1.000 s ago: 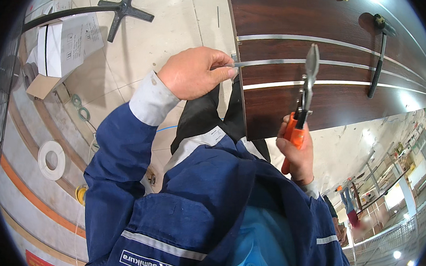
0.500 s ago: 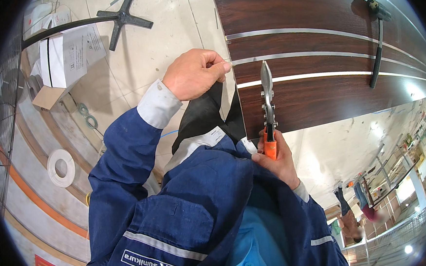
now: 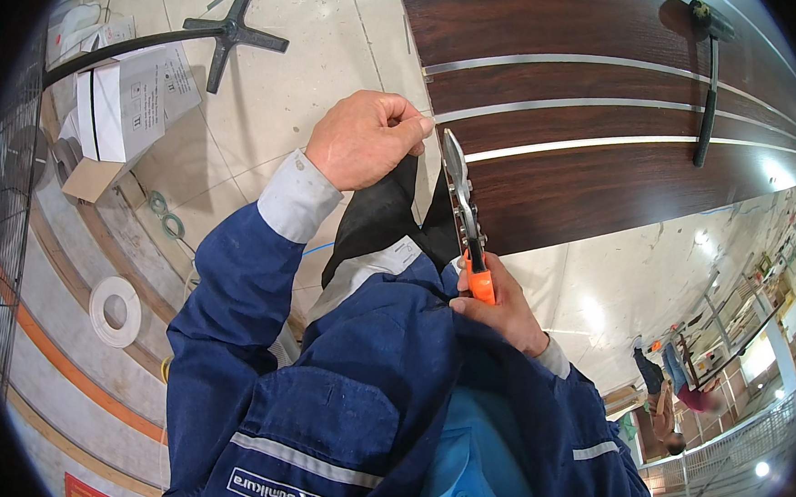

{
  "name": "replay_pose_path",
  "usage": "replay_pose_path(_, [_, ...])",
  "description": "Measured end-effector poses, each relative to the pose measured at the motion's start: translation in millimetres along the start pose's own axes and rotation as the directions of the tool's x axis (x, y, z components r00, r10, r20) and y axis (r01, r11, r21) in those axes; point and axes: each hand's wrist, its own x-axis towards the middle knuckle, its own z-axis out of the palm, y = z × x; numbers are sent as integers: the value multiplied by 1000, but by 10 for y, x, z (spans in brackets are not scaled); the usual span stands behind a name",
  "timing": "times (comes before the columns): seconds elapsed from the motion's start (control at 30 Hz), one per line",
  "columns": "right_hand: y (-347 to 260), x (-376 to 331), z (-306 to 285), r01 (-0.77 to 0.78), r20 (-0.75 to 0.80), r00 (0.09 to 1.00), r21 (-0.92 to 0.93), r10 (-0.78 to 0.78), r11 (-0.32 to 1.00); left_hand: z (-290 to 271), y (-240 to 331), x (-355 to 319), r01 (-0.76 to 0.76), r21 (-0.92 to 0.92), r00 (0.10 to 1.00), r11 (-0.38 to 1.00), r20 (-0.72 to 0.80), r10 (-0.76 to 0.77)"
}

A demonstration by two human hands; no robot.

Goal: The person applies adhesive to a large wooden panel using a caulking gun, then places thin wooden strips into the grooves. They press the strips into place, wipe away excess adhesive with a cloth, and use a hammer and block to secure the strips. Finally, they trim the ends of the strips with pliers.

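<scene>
My left hand (image 3: pixel 368 142) is closed in a pinch at the left edge of a dark brown wood-grain panel (image 3: pixel 565 199). Its thumb and finger meet at the end of the middle silver strip (image 3: pixel 553 104), and the tip between them is mostly hidden. In my right hand (image 3: pixel 510 305) is a pair of tin snips (image 3: pixel 458 175) with orange grips. The snips' metal jaws point up along the panel's edge, just below the left fingertips and close to the end of the lowest bright strip (image 3: pixel 586 146).
A hammer (image 3: pixel 708 103) with a black handle lies across the strips at the panel's far right. On the left floor are a black star-shaped stand base (image 3: pixel 233 33), a white carton (image 3: pixel 119 108) and a white roll (image 3: pixel 114 313). Other people (image 3: pixel 667 397) are far off at right.
My right hand has moved left with the snips, bringing the jaws from over the panel to its left edge, near the left fingertips. The left hand has stayed nearly still.
</scene>
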Motion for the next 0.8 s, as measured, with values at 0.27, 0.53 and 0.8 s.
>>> replay_pose_path(0.27, [-43,35,24,-17,8,1000,-46,17,999,-24,43,-38,21,-40,1000,999,12,-20])
replay_pose_path(0.53, [-49,49,32,-12,14,1000,-42,13,999,-50,72,-59,11,-44,1000,999,17,-11])
replay_pose_path(0.8, [-91,73,31,-16,12,1000,-48,17,999,-52,94,-75,9,-36,1000,999,26,-8])
